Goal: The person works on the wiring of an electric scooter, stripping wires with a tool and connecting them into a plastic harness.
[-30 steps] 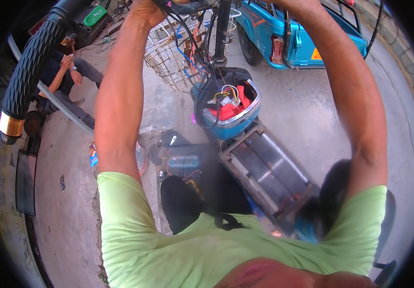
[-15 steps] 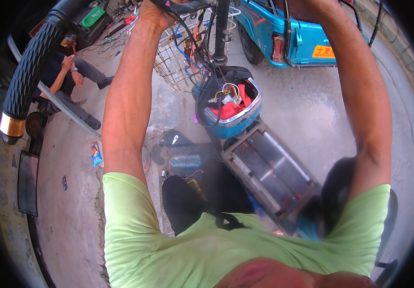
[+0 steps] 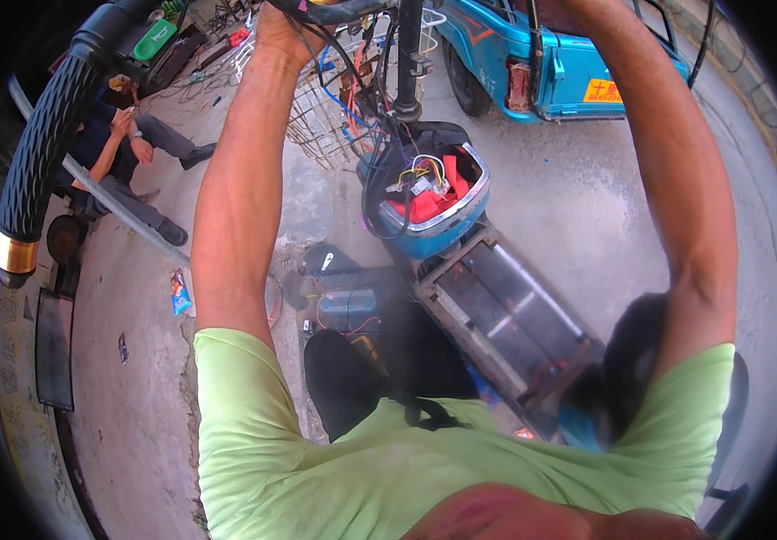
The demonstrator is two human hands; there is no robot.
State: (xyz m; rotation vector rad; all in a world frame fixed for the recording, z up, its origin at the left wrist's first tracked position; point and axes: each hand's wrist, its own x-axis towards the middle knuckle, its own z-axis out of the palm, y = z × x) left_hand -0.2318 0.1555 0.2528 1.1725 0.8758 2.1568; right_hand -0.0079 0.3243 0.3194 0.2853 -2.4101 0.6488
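My left hand (image 3: 285,29) is raised at the top edge against the black handlebar (image 3: 341,13) and hanging cables, its fingers curled and partly hidden, what they hold unclear. My right hand (image 3: 546,11) is raised at the top right, mostly cut off, fingers hidden. A textured black grip with a gold end (image 3: 51,144) juts in at upper left. The black steering column (image 3: 409,63) runs down beside a wire basket (image 3: 312,135) to an open teal body section (image 3: 447,225) holding red material and connectors (image 3: 424,184). Below it lies a frame with dark metal-strapped panels (image 3: 505,315).
A teal three-wheeled vehicle (image 3: 577,72) stands at upper right. Another person (image 3: 114,171) sits at left, hands raised to chest level. A dark screen panel (image 3: 53,346) leans at far left. A blue packet (image 3: 180,292) and tools with wires (image 3: 339,310) lie on the concrete.
Since a second ago, both my forearms have shifted slightly right in the picture, with my left hand still up by the handlebar. The seated person's feet now show past my left arm.
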